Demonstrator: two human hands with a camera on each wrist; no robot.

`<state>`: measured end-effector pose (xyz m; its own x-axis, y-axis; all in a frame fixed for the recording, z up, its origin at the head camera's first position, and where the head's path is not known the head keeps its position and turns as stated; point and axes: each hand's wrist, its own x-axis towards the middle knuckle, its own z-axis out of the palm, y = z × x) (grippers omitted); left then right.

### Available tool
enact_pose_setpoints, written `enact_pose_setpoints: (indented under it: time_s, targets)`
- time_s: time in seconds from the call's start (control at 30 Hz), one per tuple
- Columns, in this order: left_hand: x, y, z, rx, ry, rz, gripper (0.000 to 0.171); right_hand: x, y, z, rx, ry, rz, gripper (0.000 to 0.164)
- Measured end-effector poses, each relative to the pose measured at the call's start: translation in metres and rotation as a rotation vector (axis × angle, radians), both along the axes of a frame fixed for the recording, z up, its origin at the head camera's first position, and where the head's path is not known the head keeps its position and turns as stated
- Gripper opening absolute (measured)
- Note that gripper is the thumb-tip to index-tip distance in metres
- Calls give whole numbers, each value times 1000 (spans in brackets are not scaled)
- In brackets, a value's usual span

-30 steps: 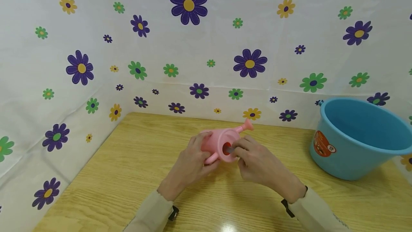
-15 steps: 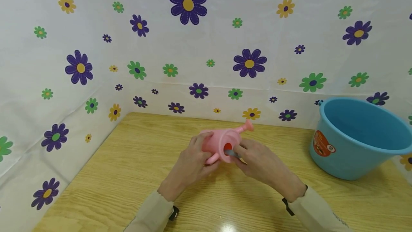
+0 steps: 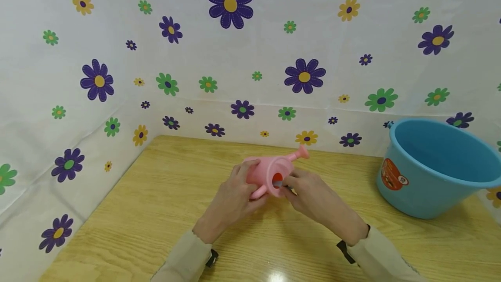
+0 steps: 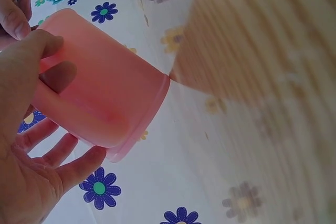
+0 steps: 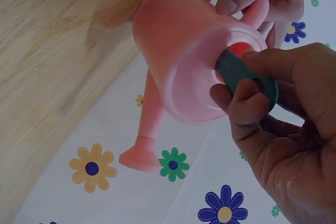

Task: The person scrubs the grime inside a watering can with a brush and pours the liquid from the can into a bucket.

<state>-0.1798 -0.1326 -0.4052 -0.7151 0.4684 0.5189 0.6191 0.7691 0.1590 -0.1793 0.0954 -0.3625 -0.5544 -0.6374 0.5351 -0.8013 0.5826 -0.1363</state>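
A pink watering can (image 3: 261, 169) lies tilted over the table, its round top opening toward me and its spout pointing back right. My left hand (image 3: 234, 193) holds it by the body and handle; the left wrist view shows the thumb side near the handle and other fingers (image 4: 84, 163) against the body. Between the thumb and fingers of my right hand (image 3: 315, 195) is a dark teal handle (image 5: 239, 74) with a hole near its end. In the right wrist view, its far end goes into the can's red-lined opening and is hidden there.
A large blue bucket (image 3: 426, 199) stands on the right of the wooden table (image 3: 156, 203). White flower-printed sheeting (image 3: 254, 42) rises behind the table and along its left side.
My right hand's fingers have shifted at the can's mouth. More of the handle showed half a second ago than shows now in the head view. The left hand and can have hardly moved.
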Motion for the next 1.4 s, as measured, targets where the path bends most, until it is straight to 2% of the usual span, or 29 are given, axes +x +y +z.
enact_pose_setpoints:
  time_s: [0.27, 0.57, 0.97, 1.17, 1.4]
  targets:
    - [-1, 1, 1, -9, 7, -2, 41, 3, -2, 5, 13, 15, -36, 9]
    - [0, 1, 0, -4, 4, 1, 40, 13, 0, 18, 13, -65, -111, 10]
    - [0, 1, -1, 2, 9, 1, 39, 19, 1, 33, 34, -94, -148, 21]
    - [-1, 1, 0, -4, 8, -1, 39, 19, 0, 32, 37, -95, -152, 21]
    - [0, 1, 1, -1, 4, -5, 39, 15, -4, 22, 8, -102, -130, 13]
